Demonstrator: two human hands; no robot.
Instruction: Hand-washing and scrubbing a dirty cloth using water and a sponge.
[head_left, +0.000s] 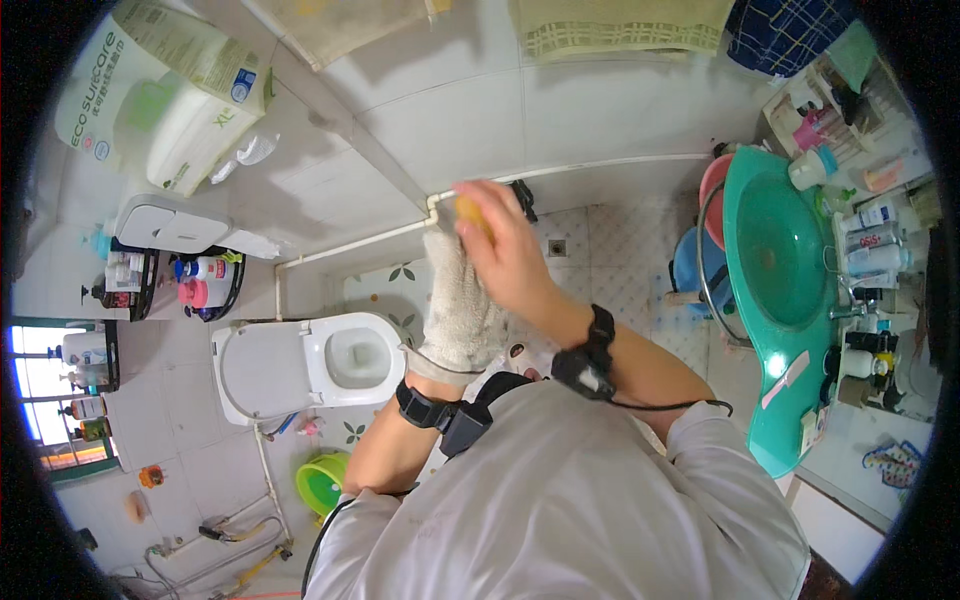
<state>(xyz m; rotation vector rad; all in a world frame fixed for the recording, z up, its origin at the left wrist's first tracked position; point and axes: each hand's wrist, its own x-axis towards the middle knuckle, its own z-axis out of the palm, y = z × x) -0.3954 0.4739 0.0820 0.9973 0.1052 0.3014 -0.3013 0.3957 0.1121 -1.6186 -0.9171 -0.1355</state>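
A greyish-white terry cloth mitt (461, 311) covers my left hand (459, 289) down to the wrist. Its fingers are hidden inside. My right hand (504, 259) holds a small yellow piece (471, 214), perhaps a bar of soap, against the fingertip end of the mitt. Fingers and palm cover part of that piece. Both hands are held up in front of my body, and each wrist wears a black strapped device. To the left of the mitt stands a white toilet (356, 358) with its lid raised.
At right is a green glass washbasin (776, 247) with a pink-handled item (786, 379) on its counter. Blue (694, 262) and pink (716, 199) basins sit beneath. A green bucket (322, 480) stands lower left. Wall racks (142, 289) hold bottles. A floor drain (556, 247) lies ahead.
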